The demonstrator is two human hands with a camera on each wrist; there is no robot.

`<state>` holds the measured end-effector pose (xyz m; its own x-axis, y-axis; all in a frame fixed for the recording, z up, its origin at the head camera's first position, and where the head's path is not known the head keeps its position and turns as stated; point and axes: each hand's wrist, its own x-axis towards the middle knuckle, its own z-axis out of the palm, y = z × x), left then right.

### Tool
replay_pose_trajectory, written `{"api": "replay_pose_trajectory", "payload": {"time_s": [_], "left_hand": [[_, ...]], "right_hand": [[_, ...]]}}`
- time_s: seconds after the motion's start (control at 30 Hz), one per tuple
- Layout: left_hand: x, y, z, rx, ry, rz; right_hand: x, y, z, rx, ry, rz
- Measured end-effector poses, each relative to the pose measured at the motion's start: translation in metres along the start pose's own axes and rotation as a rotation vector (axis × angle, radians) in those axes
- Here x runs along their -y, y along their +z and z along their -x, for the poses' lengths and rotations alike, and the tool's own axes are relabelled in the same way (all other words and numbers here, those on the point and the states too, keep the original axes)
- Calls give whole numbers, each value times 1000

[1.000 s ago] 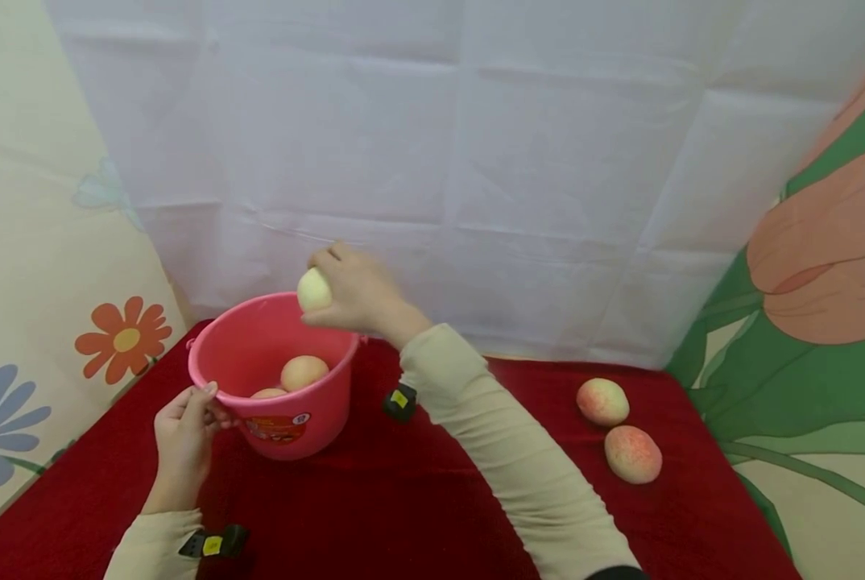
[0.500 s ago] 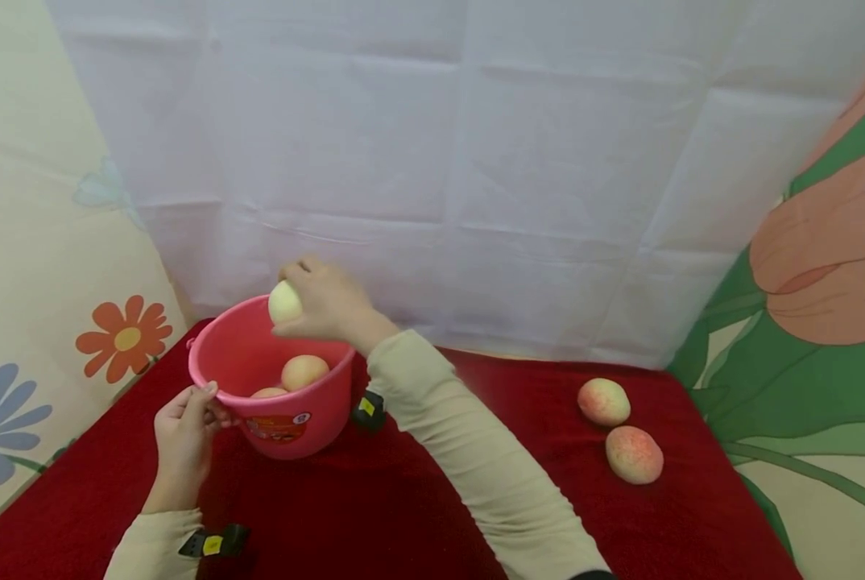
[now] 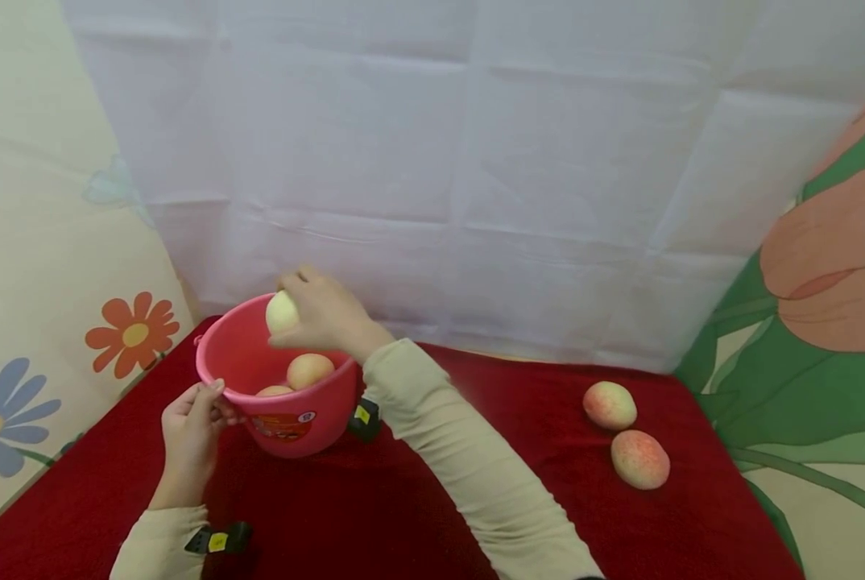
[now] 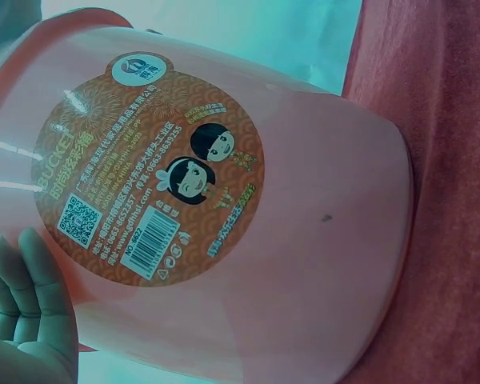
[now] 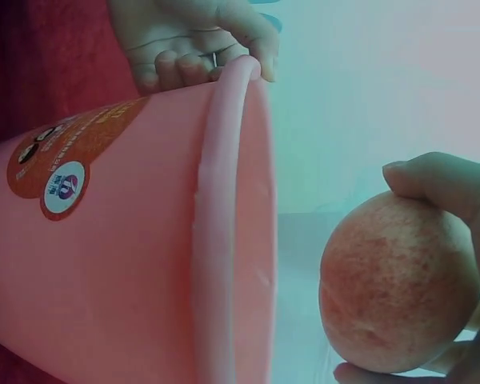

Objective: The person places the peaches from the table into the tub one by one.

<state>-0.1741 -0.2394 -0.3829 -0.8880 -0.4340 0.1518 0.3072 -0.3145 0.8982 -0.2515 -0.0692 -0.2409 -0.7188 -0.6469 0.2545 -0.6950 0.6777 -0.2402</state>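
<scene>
A pink bucket (image 3: 318, 429) with an orange label (image 4: 156, 176) stands on the red cloth at the left. Its near-left rim is pinched between the thumb and fingers of my left hand (image 3: 188, 439). Over the bucket's mouth my right hand (image 3: 329, 316) grips a peach (image 3: 281, 312), pale on the side seen from the head. The right wrist view shows that same peach (image 5: 396, 284) reddish, held between thumb and fingers, apart from the rim. Inside the bucket lie a peach (image 3: 309, 371) and part of another peach (image 3: 274, 391), mostly hidden by the wall.
Two red-and-yellow peaches, a farther peach (image 3: 610, 405) and a nearer peach (image 3: 640, 460), lie close together on the red cloth (image 3: 403, 515) at the right. A white sheet (image 3: 548, 161) hangs behind the table, between flower-patterned hangings.
My right hand has carried its peach leftward and slightly down, from the bucket's right rim to over its mouth. The left hand keeps its hold on the rim.
</scene>
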Motion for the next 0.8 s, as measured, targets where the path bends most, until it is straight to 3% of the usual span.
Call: {"api": "replay_pose_trajectory", "payload": {"time_s": [0.33, 0.53, 0.8], "left_hand": [[-3, -1, 2, -4, -16, 6], [-5, -1, 0, -11, -37, -12], [-6, -3, -2, -29, -44, -17]], "right_hand": [[-7, 14, 2, 69, -42, 19], [-12, 16, 8, 48, -64, 86], [-17, 9, 15, 38, -28, 42]]}}
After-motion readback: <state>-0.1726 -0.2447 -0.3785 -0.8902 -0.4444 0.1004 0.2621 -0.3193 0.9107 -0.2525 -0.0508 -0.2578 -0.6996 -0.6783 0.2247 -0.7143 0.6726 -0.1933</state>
